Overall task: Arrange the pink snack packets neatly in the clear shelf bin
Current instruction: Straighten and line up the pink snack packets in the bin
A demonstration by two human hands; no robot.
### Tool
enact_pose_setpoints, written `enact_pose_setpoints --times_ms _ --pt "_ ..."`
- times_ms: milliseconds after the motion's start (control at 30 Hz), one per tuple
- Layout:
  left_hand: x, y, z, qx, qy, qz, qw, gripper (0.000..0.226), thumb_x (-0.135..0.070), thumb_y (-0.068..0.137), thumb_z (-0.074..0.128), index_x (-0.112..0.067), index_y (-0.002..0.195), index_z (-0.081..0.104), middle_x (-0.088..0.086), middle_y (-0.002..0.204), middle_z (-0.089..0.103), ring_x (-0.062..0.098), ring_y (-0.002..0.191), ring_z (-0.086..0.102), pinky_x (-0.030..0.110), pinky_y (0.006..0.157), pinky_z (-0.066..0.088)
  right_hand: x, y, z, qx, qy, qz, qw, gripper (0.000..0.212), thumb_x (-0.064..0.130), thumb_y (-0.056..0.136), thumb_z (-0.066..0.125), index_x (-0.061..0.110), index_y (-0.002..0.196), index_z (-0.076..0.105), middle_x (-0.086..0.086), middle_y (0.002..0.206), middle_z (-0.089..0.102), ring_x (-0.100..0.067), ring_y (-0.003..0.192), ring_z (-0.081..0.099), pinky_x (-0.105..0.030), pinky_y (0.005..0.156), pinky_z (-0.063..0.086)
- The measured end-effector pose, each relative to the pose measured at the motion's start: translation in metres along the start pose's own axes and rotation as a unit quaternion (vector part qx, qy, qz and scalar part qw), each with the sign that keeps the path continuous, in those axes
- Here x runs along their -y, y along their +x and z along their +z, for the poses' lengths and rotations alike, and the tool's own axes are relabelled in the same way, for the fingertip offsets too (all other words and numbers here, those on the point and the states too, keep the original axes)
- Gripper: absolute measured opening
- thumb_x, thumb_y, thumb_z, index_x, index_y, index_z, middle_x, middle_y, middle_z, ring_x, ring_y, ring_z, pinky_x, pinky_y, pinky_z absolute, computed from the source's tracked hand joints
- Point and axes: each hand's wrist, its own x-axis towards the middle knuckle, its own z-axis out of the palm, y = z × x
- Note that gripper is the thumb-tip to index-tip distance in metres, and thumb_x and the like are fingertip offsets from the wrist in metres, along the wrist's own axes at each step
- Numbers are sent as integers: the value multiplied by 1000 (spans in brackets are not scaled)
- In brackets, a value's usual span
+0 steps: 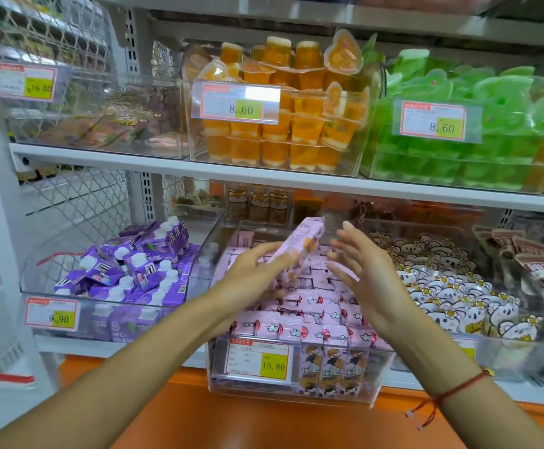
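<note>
Head view: purple cartons (pixel 128 267) flank the clear bin (pixel 296 380); left hand (pixel 257 270) grips a pink packet (pixel 300 247), right hand (pixel 361 270) spread, holding nothing.

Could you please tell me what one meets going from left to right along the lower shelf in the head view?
Clear bin of purple drink cartons with white caps → left hand holding a pink snack packet → right hand, open above the clear shelf bin of pink packets → white flower-print koala-shaped packets → brown-labelled packets.
</note>
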Motion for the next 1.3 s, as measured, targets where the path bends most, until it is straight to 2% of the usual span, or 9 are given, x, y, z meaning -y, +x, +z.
enact_pose_setpoints --times_ms 67,167,300,533,733,867,1033,1167,1300 --pt "-1 2 1 7 -82 -83 993 11 -34 86 65 -26 94 66 -4 64 61 0 52 59 16 55 52 -4 -1 -1 41 -36 18 998 46 42 83 62 20 123 55 0 119 63 -9 106 61 -25 85 49" --pt "-1 3 2 40 -112 -116 986 26 -39 88 61 -16 78 67 -3 70 70 10 77 70 17 52 50 -10 -2 4 78 -65 24 995 53 38 83 65 17 129 52 -1 120 64 -15 111 60 -29 92 48" --pt "-5 2 1 84 -125 -126 981 36 -51 89 52 -20 100 67 1 99 74 13 86 71 19 57 52 -10 -4 4 34 -79 -57 995 27 26 87 65 13 110 59 7 89 73 -9 92 68 -21 78 49" --pt "-1 1 -2 -22 -33 -58 998 29 -34 83 69 -19 108 63 -1 105 70 1 79 68 12 58 50 -7 -5 0 -14 -82 -61 995 56 25 79 74 9 126 46 -1 107 66 -13 95 67 -25 86 51" --pt "-9 -4 1 -73 132 165 975 30 -22 84 70 -18 112 62 -10 100 68 -6 83 62 7 72 47 -10 -9 -2 39 -418 -293 859 67 32 85 67 32 142 30 9 139 39 -7 129 29 -30 104 31" --pt "-5 -2 9 -57 154 203 965 34 -24 86 66 -23 119 57 -15 105 64 -11 94 58 5 77 44 -15 -7 1 94 -478 -342 804 51 22 89 62 29 136 44 9 123 52 -11 112 41 -42 95 41" --pt "22 5 2 7 352 113 929 39 -38 100 37 -25 135 44 -4 139 47 9 125 44 30 107 35 -11 5 -3 -32 -358 -319 877 51 20 83 70 19 126 44 7 103 62 -4 86 61 -31 77 55" --pt "33 1 -5 99 561 143 809 42 -44 101 27 -30 135 49 -9 139 50 12 126 42 26 98 30 -15 21 -1 -55 -198 -261 943 65 10 83 70 24 133 30 0 93 59 -11 70 65 -27 66 55" --pt "32 2 -9 94 597 159 781 42 -45 100 26 -32 131 53 -11 135 54 15 121 49 28 95 36 -28 33 6 -57 -250 -230 939 50 16 81 74 22 115 38 0 84 58 -11 63 60 -25 59 51"
